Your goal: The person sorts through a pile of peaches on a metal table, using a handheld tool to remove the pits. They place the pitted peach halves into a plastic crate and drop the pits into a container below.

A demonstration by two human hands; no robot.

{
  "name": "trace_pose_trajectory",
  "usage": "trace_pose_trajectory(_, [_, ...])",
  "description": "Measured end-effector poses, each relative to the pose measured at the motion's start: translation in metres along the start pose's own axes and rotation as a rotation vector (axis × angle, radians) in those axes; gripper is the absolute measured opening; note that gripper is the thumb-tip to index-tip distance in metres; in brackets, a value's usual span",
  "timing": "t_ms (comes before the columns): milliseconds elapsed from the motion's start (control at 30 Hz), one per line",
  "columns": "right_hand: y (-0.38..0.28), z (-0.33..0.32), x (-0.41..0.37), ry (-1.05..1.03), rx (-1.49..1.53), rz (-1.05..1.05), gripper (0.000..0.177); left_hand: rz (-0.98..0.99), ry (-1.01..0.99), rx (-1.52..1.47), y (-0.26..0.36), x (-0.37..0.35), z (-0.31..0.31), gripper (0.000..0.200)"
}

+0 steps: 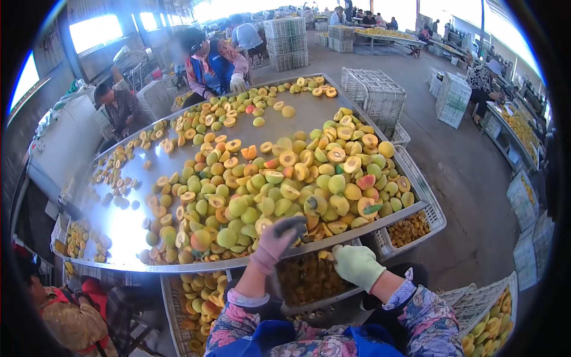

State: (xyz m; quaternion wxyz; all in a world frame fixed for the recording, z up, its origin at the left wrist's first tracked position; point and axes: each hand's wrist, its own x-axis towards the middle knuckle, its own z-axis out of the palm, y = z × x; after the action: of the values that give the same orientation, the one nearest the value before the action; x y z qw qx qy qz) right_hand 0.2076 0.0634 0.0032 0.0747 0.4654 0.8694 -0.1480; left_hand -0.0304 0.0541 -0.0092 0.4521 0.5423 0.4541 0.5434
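Observation:
My left hand (278,241), in a pink glove with dark grey fingertips, reaches over the near edge of the metal table (128,223). Its fingers are stretched out and apart beside the fruit heap, holding nothing I can see. In a pale green glove, my right hand (358,266) is closed just past the table edge. A small orange fruit piece (325,254) shows at its fingertips. The heap of yellow-green peaches or apricots (238,206) mixes whole fruit with cut halves. Under my hands stands a crate of brown pits or scraps (309,278).
Fruit crates stand below left (199,303) and at lower right (491,324). A white crate (437,208) sits against the table's right side. Co-workers sit across the table (217,68), at far left (122,110) and at lower left (74,315). Stacked crates (375,95) stand behind the table.

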Motion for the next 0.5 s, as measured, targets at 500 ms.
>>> trace_pose_trajectory(500, [0.003,-0.027,-0.051,0.004,0.075,-0.237,0.018,0.174,-0.533,1.138,0.039,-0.039,0.048,0.033])
